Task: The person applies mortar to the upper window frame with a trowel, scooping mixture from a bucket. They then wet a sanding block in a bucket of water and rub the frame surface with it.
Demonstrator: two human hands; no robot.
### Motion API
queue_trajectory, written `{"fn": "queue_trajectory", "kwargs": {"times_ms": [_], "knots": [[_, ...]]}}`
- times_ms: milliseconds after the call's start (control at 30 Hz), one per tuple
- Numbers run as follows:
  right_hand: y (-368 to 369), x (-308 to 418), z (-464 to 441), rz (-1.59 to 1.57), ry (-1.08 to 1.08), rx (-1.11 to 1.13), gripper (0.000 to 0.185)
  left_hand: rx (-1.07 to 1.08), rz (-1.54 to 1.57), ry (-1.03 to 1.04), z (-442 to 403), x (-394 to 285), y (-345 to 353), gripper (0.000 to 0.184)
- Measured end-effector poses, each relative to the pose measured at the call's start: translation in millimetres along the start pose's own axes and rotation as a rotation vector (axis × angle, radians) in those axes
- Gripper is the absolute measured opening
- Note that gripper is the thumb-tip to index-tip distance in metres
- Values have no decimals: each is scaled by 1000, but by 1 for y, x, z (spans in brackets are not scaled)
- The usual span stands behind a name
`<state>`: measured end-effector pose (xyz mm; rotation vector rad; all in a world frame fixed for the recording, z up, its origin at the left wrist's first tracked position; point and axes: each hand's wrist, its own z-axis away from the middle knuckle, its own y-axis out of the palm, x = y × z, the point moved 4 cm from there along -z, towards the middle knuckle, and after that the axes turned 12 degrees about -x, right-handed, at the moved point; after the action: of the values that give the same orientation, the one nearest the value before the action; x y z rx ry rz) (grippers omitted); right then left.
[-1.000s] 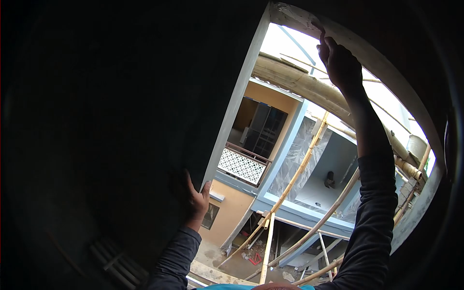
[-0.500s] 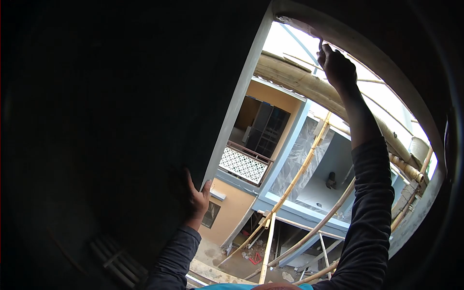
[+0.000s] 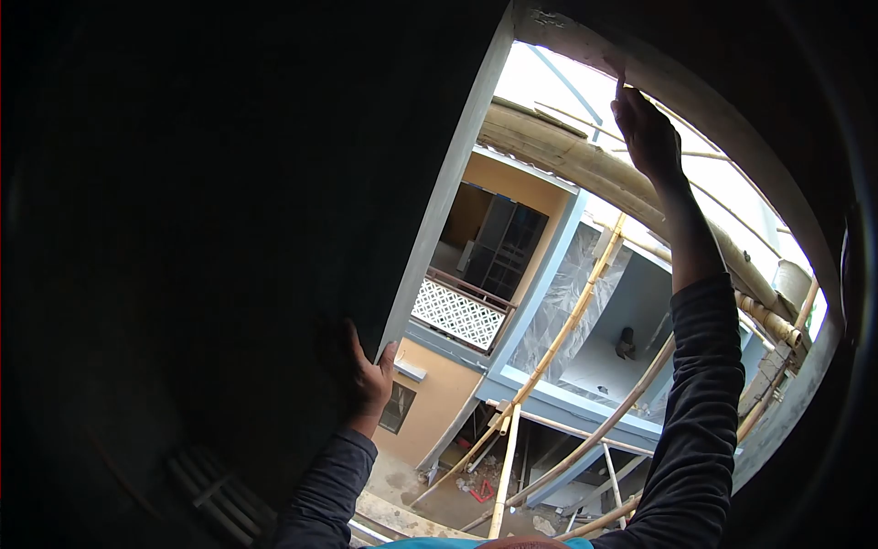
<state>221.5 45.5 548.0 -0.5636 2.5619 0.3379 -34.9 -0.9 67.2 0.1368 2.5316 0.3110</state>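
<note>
Overhead, my right hand (image 3: 647, 137) is closed round a thin-handled tool (image 3: 621, 82), its tip up at the underside of the concrete top edge (image 3: 585, 46) of a window opening. What kind of tool it is cannot be made out, as its far end blends into the dark surface. Lower down, my left hand (image 3: 370, 377) rests against the left side edge (image 3: 439, 206) of the opening, thumb spread from the fingers. Some of its fingers fade into the shadow on the dark wall (image 3: 229, 229).
Bamboo poles (image 3: 572, 320) and a thick horizontal beam (image 3: 567, 156) stand outside the opening. Across from it is a building with a white lattice balcony (image 3: 457, 314). Rubble lies on the ground far below. Slatted wood (image 3: 215, 494) shows dimly at lower left.
My right hand has moved slightly right and down along the top edge with the tool. The view has tilted a little, showing more of the underside. My left hand keeps its place.
</note>
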Motion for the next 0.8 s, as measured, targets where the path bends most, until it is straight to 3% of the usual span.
{"fn": "queue_trajectory", "kwargs": {"times_ms": [167,267,367,433,633,800], "knots": [[9,-19,-15,85,-38,-11,27,15,2,12,-1,0,-3,83],[-8,-33,6,22,185,-37,26,4,17,-4,1,4,1,83],[-8,-45,46,-94,91,-393,23,-13,-44,9,0,-1,-2,84],[-7,-30,52,-173,70,-431,19,-6,-49,13,-2,-6,-5,83],[53,26,14,-334,92,-217,19,-3,-2,8,0,-4,-4,82],[100,36,3,-403,169,-260,18,24,49,-46,5,3,2,80]]}}
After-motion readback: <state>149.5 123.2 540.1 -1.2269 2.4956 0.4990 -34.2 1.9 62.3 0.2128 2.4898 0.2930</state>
